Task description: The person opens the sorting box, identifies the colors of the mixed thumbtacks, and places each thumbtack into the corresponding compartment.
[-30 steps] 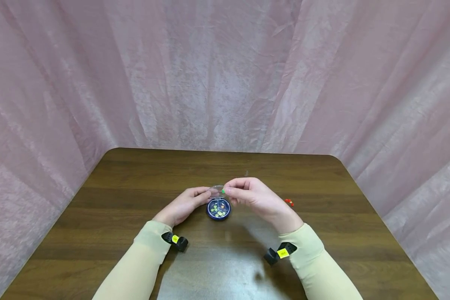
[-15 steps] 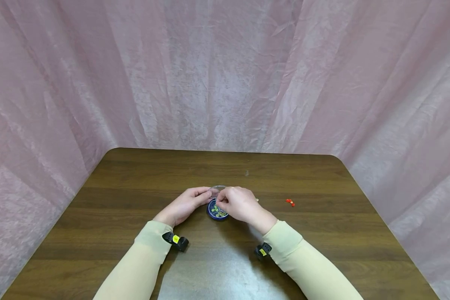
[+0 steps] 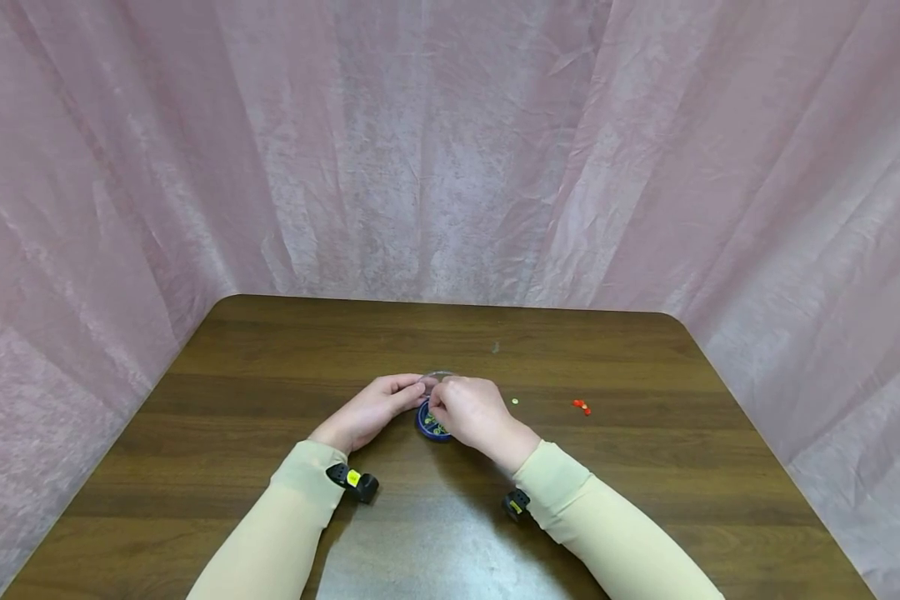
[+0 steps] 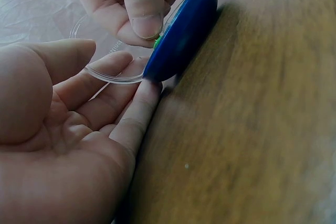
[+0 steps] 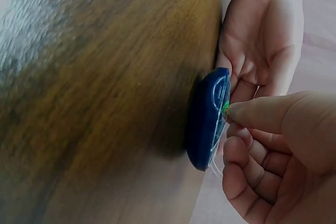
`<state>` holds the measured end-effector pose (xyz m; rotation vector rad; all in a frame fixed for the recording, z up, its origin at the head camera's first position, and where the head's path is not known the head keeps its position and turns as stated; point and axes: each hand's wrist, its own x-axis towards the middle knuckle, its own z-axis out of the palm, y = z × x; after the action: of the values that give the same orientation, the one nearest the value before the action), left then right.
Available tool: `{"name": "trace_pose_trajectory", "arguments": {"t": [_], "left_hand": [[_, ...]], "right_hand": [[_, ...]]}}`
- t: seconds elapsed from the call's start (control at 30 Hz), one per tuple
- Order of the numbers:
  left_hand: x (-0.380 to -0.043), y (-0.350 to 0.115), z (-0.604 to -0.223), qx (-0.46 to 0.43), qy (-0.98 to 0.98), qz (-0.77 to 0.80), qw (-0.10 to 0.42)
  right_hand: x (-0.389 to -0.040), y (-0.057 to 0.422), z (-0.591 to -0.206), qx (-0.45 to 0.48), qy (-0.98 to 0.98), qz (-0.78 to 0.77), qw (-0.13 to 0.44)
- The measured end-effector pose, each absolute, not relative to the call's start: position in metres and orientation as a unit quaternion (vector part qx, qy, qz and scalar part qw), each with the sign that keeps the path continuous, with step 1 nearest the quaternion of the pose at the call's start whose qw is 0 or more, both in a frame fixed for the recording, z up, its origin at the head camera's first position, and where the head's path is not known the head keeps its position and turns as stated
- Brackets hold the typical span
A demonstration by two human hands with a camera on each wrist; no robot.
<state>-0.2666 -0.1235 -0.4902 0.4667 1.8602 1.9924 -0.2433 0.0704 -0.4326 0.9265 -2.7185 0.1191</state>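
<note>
A round blue pill case (image 3: 424, 425) with a divided inside stands on the table, its clear lid (image 4: 113, 81) raised at the back. Small green and yellowish pieces lie in it, partly covered by my right hand (image 3: 471, 412). That hand's thumb and fingers pinch low over the case, with a small bright green piece (image 5: 226, 107) at the thumb tip. My left hand (image 3: 371, 410) steadies the case from the left. Its fingers, loosely extended, lie behind the lid and touch the case's edge, while the thumb stands apart from them in the left wrist view.
A pale green round piece (image 3: 515, 402) lies on the wooden table (image 3: 270, 358) right of my right hand. Farther right is a small cluster of red and yellowish pieces (image 3: 582, 407). A pink curtain (image 3: 450, 150) hangs behind the table's far edge.
My right hand has come down and left from above the lid with the green piece, and now reaches into the case. The left hand has stayed in place.
</note>
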Motion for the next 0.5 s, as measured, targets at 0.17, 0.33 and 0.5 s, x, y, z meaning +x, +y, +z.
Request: {"name": "trace_pose_trajectory", "arguments": {"t": [0.17,0.33,0.5], "left_hand": [[-0.266,-0.126,-0.491,0.169,0.667,0.700,0.190],[-0.266,-0.127,-0.490,0.169,0.681,0.685,0.195],[-0.266,-0.128,-0.488,0.178,0.685,0.679,0.196]], "right_hand": [[-0.242,0.074,-0.432,0.324,-0.936,0.058,0.128],[-0.240,0.088,-0.425,0.299,-0.943,0.082,0.117],[-0.246,0.109,-0.419,0.265,-0.952,0.100,0.116]]}}
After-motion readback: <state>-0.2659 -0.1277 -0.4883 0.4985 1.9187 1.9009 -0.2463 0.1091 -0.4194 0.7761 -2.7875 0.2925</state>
